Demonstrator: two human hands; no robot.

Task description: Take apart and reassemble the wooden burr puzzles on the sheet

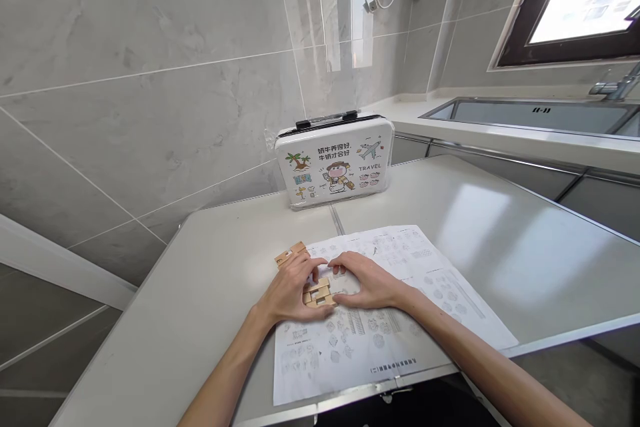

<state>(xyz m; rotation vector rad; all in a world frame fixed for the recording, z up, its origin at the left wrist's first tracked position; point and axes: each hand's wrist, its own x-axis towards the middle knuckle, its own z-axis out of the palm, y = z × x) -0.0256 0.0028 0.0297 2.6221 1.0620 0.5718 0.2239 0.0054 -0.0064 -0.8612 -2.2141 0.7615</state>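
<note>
Several small light wooden blocks lie fitted together, with gaps in the middle, on a printed paper sheet. From the left, my left hand curves round them, its thumb along their near edge and its fingers bent at the far side. On the right side my right hand has its thumb against the near right corner and its fingers curled beyond the far corner. The palms hide some of the contact. Another flat wooden piece lies behind my left hand, partly covered by it.
A white case with cartoon prints and a black handle stands upright at the back of the light grey table, against the tiled wall. To the right are a counter with a sink and a window.
</note>
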